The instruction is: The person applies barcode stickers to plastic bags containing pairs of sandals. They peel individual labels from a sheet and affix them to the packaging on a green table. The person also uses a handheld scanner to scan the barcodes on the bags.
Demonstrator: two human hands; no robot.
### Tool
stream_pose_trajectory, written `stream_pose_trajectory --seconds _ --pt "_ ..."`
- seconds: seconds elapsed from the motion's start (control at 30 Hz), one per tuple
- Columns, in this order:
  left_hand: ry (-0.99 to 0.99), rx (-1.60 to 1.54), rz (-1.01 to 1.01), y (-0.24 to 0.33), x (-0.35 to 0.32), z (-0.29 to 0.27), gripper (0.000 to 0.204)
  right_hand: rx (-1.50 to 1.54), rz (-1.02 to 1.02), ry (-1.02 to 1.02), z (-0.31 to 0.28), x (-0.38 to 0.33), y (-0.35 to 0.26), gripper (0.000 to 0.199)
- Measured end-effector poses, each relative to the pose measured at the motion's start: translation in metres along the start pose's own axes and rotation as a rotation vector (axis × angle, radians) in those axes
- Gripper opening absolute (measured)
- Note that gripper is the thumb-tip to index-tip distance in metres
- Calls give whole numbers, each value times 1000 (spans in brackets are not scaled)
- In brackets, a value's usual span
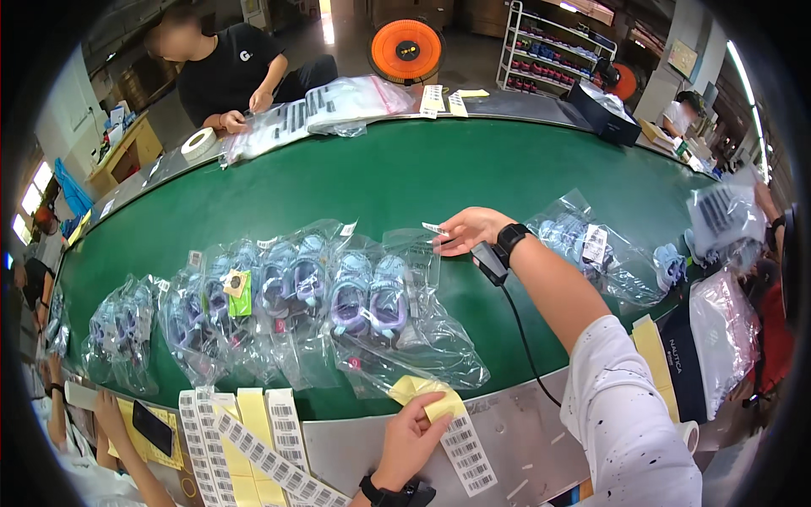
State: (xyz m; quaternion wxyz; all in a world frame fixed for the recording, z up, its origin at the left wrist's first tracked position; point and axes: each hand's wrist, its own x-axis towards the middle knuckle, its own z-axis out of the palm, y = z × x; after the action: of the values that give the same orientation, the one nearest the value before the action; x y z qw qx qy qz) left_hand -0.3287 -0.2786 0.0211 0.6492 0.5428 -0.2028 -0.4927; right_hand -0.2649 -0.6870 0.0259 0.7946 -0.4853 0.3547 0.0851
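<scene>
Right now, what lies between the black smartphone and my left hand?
In the head view, white and yellow label strips lie beside the black smartphone, then bare metal ledge up to your left hand.

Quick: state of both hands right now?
Left hand: closed, pinching a yellow-backed label strip.
Right hand: white label at its fingertips; can't tell whether gripped.

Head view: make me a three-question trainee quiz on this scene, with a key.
1. True or false: the left hand holds a strip of barcode labels.
2. The bagged light-blue sneakers lie on a work surface coloured: A red, B green, C white.
3. Fill in: past the far edge of that surface, near the picture's top centre, is an orange ____.

Key: 1 true; 2 B; 3 fan.
</scene>
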Motion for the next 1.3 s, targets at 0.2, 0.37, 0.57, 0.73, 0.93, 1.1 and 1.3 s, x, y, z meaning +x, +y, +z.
stream_pose_trajectory --seconds 0.2,0.37,0.57,0.73,0.93,1.1,1.3 --pt "7 -55 -63 2 -2 5 37 -59 57 -89 19 23 -15 18" --pt "17 3 -85 -4 -1 9 40 -81 71 -87 22 33 -21 16" --pt "19 -16 -74 -6 1 17 39 -161 106 -6 27 37 -24 14" --pt "14 -10 -52 -11 4 23 39 -169 35 -1 29 39 -18 9" --pt "-4 -18 -33 -8 7 29 40 -252 -203 134 37 32 -3 40" --pt "2 15 7 -7 8 32 50 -327 -469 310 12 5 0 63" --pt "11 -34 -3 -13 14 34 66 -1223 -814 776 -131 -89 15 29"
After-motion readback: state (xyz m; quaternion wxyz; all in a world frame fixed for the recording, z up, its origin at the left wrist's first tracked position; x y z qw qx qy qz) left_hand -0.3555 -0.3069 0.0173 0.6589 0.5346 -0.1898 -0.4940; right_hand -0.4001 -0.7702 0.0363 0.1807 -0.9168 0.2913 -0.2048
